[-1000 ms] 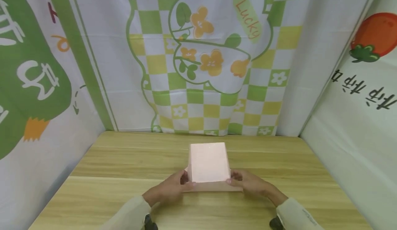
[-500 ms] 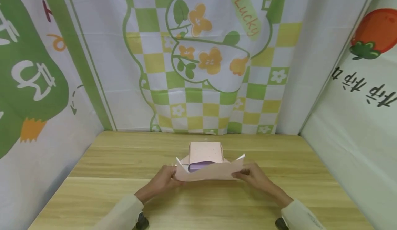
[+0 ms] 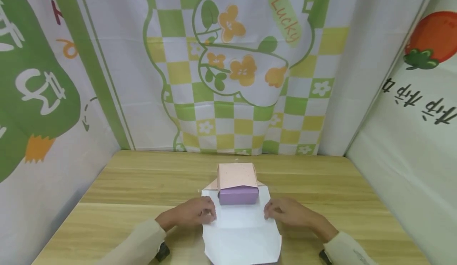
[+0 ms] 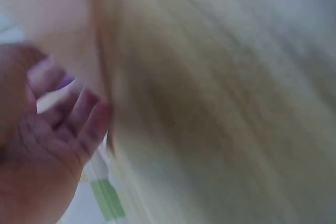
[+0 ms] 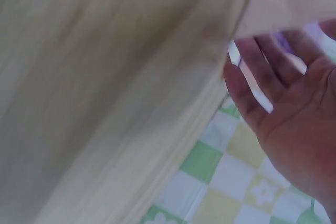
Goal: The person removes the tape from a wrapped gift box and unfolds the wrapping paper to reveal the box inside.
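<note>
A small pink cardboard box (image 3: pixel 237 175) sits on the wooden table, a purple inner part (image 3: pixel 238 196) showing at its front. Its front panel (image 3: pixel 242 245) lies folded out toward me with the white inner side up. At that panel's left edge, my left hand (image 3: pixel 196 211) has curled fingers and holds the card. Across from it my right hand (image 3: pixel 290 212) pinches the right edge. Both wrist views show pink card above the fingers, and the left one is blurred. Some fingertips are hidden behind the card.
The wooden table (image 3: pixel 150 181) stretches to both sides of the box. Behind it hangs a green and white checked curtain (image 3: pixel 246 126). Printed cloth walls stand at left (image 3: pixel 93 138) and right (image 3: pixel 396 154).
The pink front panel has been raised and folded out toward me, uncovering its white inside and the purple part. Both hands moved outward with its edges, then slightly back in.
</note>
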